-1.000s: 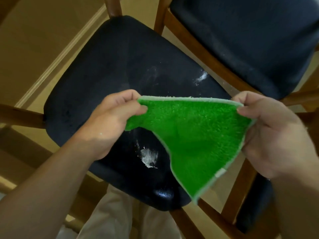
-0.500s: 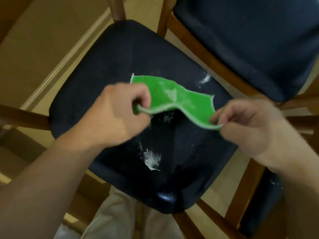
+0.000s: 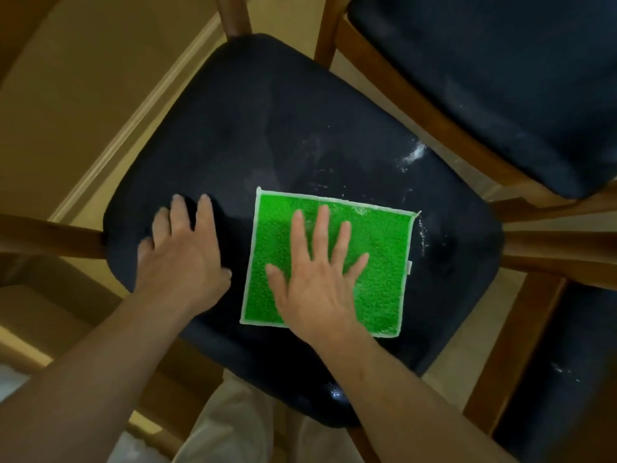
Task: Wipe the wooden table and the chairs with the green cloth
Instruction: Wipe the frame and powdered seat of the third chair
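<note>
The left hand lies flat with fingers spread and holding nothing, pressed on the dark chair seat near its left edge, where a wooden frame rail meets the cushion. Just beside it, apart from it, the green cloth lies spread flat as a square with a pale hem on the right half of the seat, toward the front edge. The right hand rests on the cloth with straight, splayed fingers, palm down over its lower middle; it presses rather than grips. White powdery smears mark the seat beyond the cloth's far right corner, near the seat's right edge, with fainter streaks just beyond the cloth's far hem. To the right stands a second dark-cushioned chair in a wooden frame, close to the first.
</note>
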Tool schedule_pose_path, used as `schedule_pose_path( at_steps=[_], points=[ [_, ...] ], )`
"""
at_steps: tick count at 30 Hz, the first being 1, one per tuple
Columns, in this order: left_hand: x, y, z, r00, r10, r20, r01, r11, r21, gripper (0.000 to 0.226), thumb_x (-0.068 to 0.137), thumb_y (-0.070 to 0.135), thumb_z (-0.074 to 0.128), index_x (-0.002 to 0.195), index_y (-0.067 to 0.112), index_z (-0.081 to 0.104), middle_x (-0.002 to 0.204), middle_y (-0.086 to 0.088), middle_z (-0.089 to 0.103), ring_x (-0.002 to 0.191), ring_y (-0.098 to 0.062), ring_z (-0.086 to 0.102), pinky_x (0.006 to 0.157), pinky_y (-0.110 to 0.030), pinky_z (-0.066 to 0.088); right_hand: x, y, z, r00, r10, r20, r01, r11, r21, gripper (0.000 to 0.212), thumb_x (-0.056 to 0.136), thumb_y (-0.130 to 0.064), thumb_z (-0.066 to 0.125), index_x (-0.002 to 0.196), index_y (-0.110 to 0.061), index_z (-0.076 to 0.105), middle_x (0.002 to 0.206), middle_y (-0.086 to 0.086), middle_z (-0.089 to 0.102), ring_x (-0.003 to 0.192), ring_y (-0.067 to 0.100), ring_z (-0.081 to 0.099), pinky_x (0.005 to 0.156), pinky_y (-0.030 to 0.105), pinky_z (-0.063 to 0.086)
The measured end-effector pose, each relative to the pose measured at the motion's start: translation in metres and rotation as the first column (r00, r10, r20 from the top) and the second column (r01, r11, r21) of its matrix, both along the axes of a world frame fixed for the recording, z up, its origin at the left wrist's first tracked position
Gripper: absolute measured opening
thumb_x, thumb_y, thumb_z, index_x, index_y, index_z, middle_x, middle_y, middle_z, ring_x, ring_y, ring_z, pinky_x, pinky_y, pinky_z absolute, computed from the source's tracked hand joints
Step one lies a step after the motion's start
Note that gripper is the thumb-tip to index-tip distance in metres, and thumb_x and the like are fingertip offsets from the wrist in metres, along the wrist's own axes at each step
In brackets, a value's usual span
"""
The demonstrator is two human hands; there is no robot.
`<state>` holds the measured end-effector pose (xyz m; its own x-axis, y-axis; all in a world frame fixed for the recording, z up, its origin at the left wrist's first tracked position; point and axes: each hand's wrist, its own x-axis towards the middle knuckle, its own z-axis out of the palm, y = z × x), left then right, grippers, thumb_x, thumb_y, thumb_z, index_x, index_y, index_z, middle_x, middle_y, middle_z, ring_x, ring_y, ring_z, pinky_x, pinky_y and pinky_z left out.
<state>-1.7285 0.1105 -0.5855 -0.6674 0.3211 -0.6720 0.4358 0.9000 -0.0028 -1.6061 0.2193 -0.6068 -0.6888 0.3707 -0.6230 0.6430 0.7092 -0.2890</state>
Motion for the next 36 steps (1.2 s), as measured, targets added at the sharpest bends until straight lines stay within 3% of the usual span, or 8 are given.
schedule_pose_path(
  at_steps=[3, 6, 16, 19, 23, 25, 32, 36],
  points=[
    [-0.003, -0.001, -0.013, 0.976, 0.046, 0.213, -0.006, 0.983, -0.182, 0.154, 0.06, 0.057, 0.084, 0.133, 0.022, -0.048, 0.139, -0.014, -0.053, 0.138, -0.039, -0.034, 0.116, -0.056, 0.0, 0.003, -0.001, -0.022, 0.998, -0.053, 0.019, 0.051, 0.995, 0.081, 0.078, 0.094, -0.068, 0.007, 0.139, -0.026, -0.041, 0.146, 0.002, -0.05, 0.132, 0.034, -0.044, 0.105, 0.068, -0.019],
    [-0.004, 0.006, -0.021, 0.942, 0.106, 0.317, -0.02, 0.965, -0.262, 0.164, 0.053, 0.057, 0.087, 0.113, 0.018, -0.06, 0.114, -0.018, -0.068, 0.123, -0.044, -0.049, 0.112, -0.062, -0.009, 0.0, 0.017, -0.032, 1.0, -0.01, -0.016, 0.012, 0.984, 0.18, 0.075, 0.091, -0.07, -0.001, 0.141, -0.028, -0.038, 0.149, 0.0, -0.045, 0.135, 0.032, -0.04, 0.104, 0.067, -0.019],
    [-0.009, 0.018, -0.016, 0.907, 0.182, 0.38, -0.011, 0.912, -0.41, 0.166, 0.05, 0.056, 0.089, 0.094, 0.016, -0.065, 0.098, -0.024, -0.071, 0.114, -0.05, -0.052, 0.108, -0.067, -0.01, -0.042, 0.055, -0.039, 0.993, 0.0, -0.121, 0.037, 0.951, 0.306, 0.071, 0.098, -0.06, 0.007, 0.154, -0.022, -0.014, 0.162, 0.004, -0.019, 0.147, 0.034, -0.018, 0.112, 0.067, -0.008],
    [-0.01, 0.019, -0.013, 0.899, 0.193, 0.393, -0.011, 0.907, -0.42, 0.165, 0.051, 0.054, 0.09, 0.096, 0.016, -0.065, 0.099, -0.023, -0.072, 0.113, -0.049, -0.053, 0.108, -0.066, -0.011, -0.013, 0.02, -0.039, 0.982, 0.146, -0.118, -0.108, 0.954, 0.278, 0.07, 0.098, -0.059, 0.008, 0.153, -0.022, -0.014, 0.161, 0.005, -0.017, 0.147, 0.035, -0.016, 0.113, 0.066, -0.007],
    [-0.01, 0.019, -0.013, 0.891, 0.184, 0.414, -0.002, 0.916, -0.402, 0.163, 0.054, 0.049, 0.09, 0.097, 0.019, -0.064, 0.099, -0.021, -0.072, 0.109, -0.047, -0.055, 0.109, -0.066, -0.009, 0.047, -0.005, -0.038, 0.923, 0.358, -0.141, -0.317, 0.916, 0.247, 0.069, 0.097, -0.056, 0.03, 0.155, -0.021, 0.017, 0.163, 0.005, 0.01, 0.148, 0.036, 0.014, 0.113, 0.063, 0.005],
    [-0.01, 0.02, -0.013, 0.891, 0.193, 0.412, -0.006, 0.91, -0.414, 0.163, 0.054, 0.049, 0.09, 0.095, 0.018, -0.064, 0.099, -0.021, -0.072, 0.108, -0.047, -0.055, 0.109, -0.066, -0.009, 0.061, -0.005, -0.039, 0.897, 0.418, -0.143, -0.374, 0.891, 0.256, 0.068, 0.097, -0.056, 0.034, 0.155, -0.023, 0.019, 0.162, 0.003, 0.012, 0.147, 0.035, 0.019, 0.113, 0.063, 0.008],
    [-0.01, 0.021, -0.017, 0.893, 0.199, 0.404, 0.01, 0.888, -0.459, 0.164, 0.054, 0.053, 0.089, 0.092, 0.014, -0.066, 0.099, -0.025, -0.071, 0.106, -0.049, -0.055, 0.108, -0.067, -0.011, 0.004, 0.022, -0.043, 0.915, 0.365, -0.17, -0.307, 0.906, 0.292, 0.063, 0.098, -0.054, 0.026, 0.154, -0.027, 0.02, 0.162, -0.002, 0.016, 0.147, 0.031, 0.018, 0.111, 0.067, 0.004],
    [-0.009, 0.022, -0.017, 0.901, 0.194, 0.389, 0.011, 0.885, -0.466, 0.164, 0.053, 0.056, 0.088, 0.093, 0.013, -0.065, 0.1, -0.025, -0.071, 0.107, -0.048, -0.054, 0.108, -0.067, -0.011, -0.069, 0.048, -0.046, 0.944, 0.266, -0.194, -0.198, 0.929, 0.313, 0.061, 0.101, -0.05, 0.018, 0.156, -0.029, 0.004, 0.165, -0.004, 0.0, 0.15, 0.031, -0.001, 0.111, 0.067, -0.004]
  ],
)
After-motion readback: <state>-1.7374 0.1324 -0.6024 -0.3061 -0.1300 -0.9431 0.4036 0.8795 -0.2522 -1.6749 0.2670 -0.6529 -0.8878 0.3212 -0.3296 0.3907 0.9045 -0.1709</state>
